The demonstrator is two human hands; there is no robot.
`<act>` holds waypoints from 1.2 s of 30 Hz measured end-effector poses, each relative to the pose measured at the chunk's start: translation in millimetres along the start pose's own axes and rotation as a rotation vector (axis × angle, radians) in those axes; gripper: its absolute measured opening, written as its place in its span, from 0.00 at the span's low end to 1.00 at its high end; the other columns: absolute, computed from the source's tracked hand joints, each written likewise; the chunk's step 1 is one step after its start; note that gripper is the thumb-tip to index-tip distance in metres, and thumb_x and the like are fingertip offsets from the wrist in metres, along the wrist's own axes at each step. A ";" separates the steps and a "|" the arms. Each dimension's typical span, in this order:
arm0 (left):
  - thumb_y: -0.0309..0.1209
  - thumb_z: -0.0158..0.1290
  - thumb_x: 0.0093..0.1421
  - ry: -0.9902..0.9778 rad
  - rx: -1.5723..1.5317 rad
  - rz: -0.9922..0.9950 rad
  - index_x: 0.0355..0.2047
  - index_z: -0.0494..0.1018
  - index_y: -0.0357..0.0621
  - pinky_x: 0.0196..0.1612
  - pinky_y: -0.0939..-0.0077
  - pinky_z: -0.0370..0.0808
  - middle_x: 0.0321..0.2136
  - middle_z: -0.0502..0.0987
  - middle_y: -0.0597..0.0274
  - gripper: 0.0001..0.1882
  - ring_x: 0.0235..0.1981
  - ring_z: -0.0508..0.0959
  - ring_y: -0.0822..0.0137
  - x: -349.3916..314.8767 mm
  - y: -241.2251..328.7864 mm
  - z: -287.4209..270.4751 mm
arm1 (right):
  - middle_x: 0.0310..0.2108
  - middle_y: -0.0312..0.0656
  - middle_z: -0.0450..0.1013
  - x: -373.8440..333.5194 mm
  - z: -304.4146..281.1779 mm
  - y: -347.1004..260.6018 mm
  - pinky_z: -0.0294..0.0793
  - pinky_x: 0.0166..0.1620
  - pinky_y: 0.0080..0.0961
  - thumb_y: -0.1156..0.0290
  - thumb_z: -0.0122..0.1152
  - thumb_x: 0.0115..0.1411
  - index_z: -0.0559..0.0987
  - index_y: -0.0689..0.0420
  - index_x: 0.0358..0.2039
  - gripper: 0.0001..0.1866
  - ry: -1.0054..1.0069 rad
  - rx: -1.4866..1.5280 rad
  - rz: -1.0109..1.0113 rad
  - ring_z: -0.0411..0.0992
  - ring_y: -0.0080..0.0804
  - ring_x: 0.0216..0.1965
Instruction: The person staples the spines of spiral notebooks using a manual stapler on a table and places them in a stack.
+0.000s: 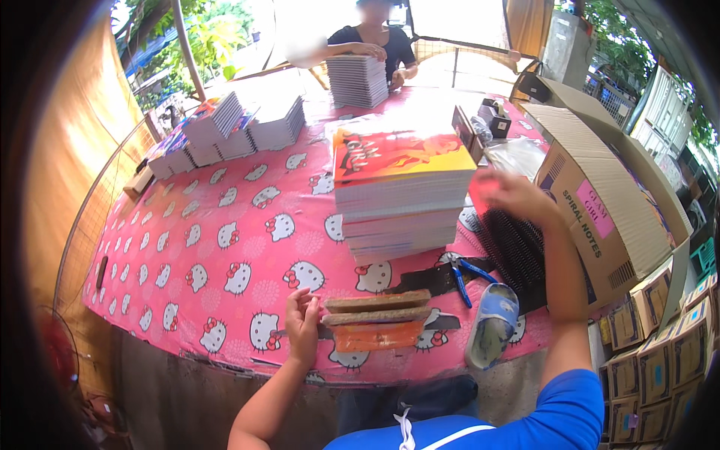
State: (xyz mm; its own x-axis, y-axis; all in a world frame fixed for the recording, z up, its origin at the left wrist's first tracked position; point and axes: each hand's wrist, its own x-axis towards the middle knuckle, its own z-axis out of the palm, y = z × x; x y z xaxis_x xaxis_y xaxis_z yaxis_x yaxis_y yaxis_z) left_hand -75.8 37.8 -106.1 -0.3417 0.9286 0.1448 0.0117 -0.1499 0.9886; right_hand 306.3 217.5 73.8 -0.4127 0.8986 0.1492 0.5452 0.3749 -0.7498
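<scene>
We find the left hand (303, 328) in the lower middle of the frame, half open with fingers loosely curled and holding nothing that we can see, just beside the left end of two wooden strips (379, 301). Below the strips we note an orange block (377, 335).

We place the right hand (517, 196) right of centre, bent and blurred, next to the right side of a tall book stack (405, 202) and above a bundle of black spiral coils (516, 251). Red shows at its fingertips; we cannot tell whether it grips anything. The stack stands at the centre, its top cover red and yellow.

Below the coils we record blue-handled pliers (466, 281), jaws toward the upper left, and a rounded blue-and-grey object (493, 322) of unclear kind. An open carton (600, 217) stands at the right. At the upper left we see grey-edged notebooks (217, 137) in piles. At top centre, a co-worker (373, 41) rests a hand on another notebook stack (358, 82). A pink patterned cloth (202, 251) covers the table.
</scene>
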 end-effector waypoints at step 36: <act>0.23 0.67 0.47 -0.604 -0.017 0.046 0.58 0.64 0.44 0.55 0.68 0.72 0.50 0.73 0.55 0.37 0.53 0.72 0.65 -11.8 46.5 -5.0 | 0.43 0.42 0.74 49.1 106.4 -117.5 0.73 0.49 0.36 0.68 0.64 0.52 0.79 0.54 0.44 0.17 0.316 -0.816 -0.633 0.72 0.40 0.47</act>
State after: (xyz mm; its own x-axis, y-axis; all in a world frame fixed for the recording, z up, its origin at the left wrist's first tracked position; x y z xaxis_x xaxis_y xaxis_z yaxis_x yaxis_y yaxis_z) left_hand -75.9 18.1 -62.1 0.2530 0.9487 0.1895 -0.0032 -0.1951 0.9808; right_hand 144.3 193.3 100.6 -0.6469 0.4625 0.6063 0.6690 0.7259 0.1600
